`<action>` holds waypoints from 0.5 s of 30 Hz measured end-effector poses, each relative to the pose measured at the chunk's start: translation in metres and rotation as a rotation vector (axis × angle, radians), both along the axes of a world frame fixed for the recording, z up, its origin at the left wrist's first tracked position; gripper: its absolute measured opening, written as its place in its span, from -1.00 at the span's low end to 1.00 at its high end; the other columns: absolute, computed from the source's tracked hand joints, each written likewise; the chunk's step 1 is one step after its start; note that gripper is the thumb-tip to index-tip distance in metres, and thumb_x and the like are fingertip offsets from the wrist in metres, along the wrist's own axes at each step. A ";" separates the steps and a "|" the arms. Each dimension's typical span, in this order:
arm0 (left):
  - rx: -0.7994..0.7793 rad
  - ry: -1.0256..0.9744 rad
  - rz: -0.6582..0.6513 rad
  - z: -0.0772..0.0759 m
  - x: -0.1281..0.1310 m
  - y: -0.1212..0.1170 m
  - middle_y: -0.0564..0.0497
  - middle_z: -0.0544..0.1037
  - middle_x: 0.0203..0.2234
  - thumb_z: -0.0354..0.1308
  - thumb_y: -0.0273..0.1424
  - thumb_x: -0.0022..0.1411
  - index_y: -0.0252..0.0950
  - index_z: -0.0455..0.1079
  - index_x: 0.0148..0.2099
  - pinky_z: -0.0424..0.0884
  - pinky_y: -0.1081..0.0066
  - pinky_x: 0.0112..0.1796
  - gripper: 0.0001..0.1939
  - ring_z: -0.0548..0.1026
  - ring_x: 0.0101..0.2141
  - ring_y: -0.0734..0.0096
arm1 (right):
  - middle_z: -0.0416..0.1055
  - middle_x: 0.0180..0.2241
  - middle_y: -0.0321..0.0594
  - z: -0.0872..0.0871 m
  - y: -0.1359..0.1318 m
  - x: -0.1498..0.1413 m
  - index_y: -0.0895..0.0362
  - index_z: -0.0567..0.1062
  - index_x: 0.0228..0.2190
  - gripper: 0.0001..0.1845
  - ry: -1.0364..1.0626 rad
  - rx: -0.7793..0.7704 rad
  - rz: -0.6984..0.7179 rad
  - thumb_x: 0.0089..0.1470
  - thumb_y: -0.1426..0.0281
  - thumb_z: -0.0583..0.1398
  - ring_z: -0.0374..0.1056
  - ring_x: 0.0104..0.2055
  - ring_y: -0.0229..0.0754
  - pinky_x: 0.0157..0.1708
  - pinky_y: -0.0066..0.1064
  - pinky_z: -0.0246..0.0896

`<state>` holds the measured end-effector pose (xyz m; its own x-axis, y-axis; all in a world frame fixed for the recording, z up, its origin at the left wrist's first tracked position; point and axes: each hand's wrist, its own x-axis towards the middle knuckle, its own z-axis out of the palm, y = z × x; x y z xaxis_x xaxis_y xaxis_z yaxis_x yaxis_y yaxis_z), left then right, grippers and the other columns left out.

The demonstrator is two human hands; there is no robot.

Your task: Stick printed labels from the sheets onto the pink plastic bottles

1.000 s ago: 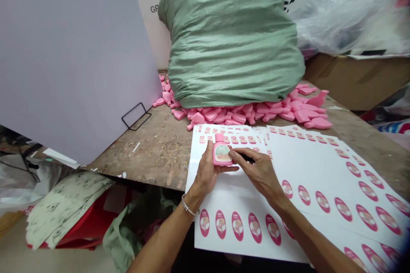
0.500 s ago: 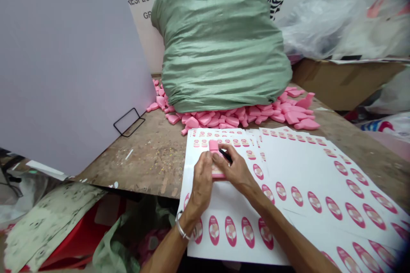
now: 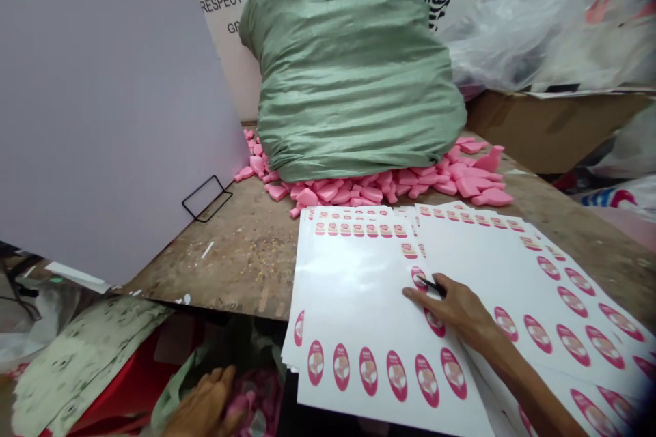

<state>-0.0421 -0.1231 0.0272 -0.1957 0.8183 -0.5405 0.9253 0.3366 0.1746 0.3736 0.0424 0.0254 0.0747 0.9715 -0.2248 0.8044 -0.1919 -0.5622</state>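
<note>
My right hand (image 3: 458,311) rests on the white sticker sheets (image 3: 359,287), pinching a thin black tool (image 3: 431,285) whose tip sits by a pink oval sticker (image 3: 419,276). My left hand (image 3: 205,403) is down below the table's front edge, fingers stretched out over blurred pink bottles (image 3: 256,399) in a green bag (image 3: 171,386). Nothing shows in its grasp. More pink bottles (image 3: 369,188) lie heaped at the foot of a big green sack (image 3: 353,68).
A large grey board (image 3: 102,95) leans on a black wire stand (image 3: 205,198) at the left of the worn wooden table (image 3: 246,252). A cardboard box (image 3: 553,130) and clear plastic bags fill the right. Papers and a red bin (image 3: 128,382) sit below left.
Both hands were pressing a sticker on a pink bottle over the sheets. My left hand has dropped below the table edge with the bottle gone from view; my right hand moved right to a sticker.
</note>
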 end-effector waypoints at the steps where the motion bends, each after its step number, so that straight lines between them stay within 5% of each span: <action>1: 0.022 -0.066 0.007 0.005 0.003 0.005 -0.24 0.44 0.09 0.11 -0.17 0.04 -0.30 0.42 0.08 0.21 0.11 0.12 -0.43 0.33 0.13 -0.08 | 0.48 -0.55 -0.21 0.000 -0.001 0.000 0.07 0.41 -0.46 -0.49 -0.006 0.038 -0.030 -0.14 -0.14 0.17 0.39 -0.50 -0.05 -0.51 -0.31 0.18; 6: 0.288 -0.447 -0.036 0.064 0.032 0.057 -0.02 0.59 -0.18 0.03 -0.12 0.20 -0.13 0.47 -0.08 0.38 0.35 -0.09 -0.65 0.52 -0.16 0.21 | 0.46 -0.59 -0.26 0.012 -0.005 0.008 0.04 0.41 -0.53 -0.60 0.095 0.194 -0.129 -0.09 -0.05 0.17 0.36 -0.52 -0.09 -0.56 -0.33 0.18; 8: 0.369 -0.509 -0.094 0.074 0.042 0.091 -0.01 0.59 -0.31 -0.06 -0.15 0.28 -0.21 0.45 -0.15 0.39 0.41 -0.22 -0.65 0.51 -0.30 0.30 | 0.45 -0.60 -0.26 0.015 -0.004 0.010 0.05 0.43 -0.58 -0.60 0.190 0.201 -0.138 -0.14 -0.03 0.20 0.37 -0.52 -0.08 -0.58 -0.33 0.20; 11: 0.630 -0.397 -0.117 0.066 0.059 0.156 -0.01 0.53 -0.46 -0.08 -0.27 0.29 -0.31 0.42 -0.29 0.38 0.44 -0.39 -0.69 0.46 -0.50 0.39 | 0.48 -0.56 -0.23 0.014 0.004 0.021 0.04 0.48 -0.56 -0.59 0.269 0.159 -0.203 -0.32 -0.04 0.27 0.42 -0.44 0.04 -0.48 -0.24 0.28; 13: 0.751 -0.271 -0.089 0.055 0.071 0.204 -0.12 0.54 -0.29 0.00 -0.38 0.23 -0.32 0.39 -0.07 0.38 0.32 -0.24 -0.74 0.49 -0.31 0.26 | 0.51 -0.51 -0.13 0.009 0.015 0.044 0.01 0.49 -0.56 -0.55 0.261 0.153 -0.325 -0.45 -0.06 0.30 0.44 -0.37 0.14 -0.40 -0.15 0.30; 15: 0.824 -0.179 -0.130 0.047 0.083 0.250 -0.28 0.40 0.03 0.01 -0.52 0.18 -0.35 0.27 0.10 0.32 0.20 -0.07 -0.58 0.39 -0.03 0.12 | 0.53 -0.42 0.03 -0.001 0.029 0.083 -0.04 0.48 -0.61 -0.56 0.213 0.210 -0.446 -0.53 -0.08 0.32 0.45 -0.30 0.18 -0.36 -0.10 0.26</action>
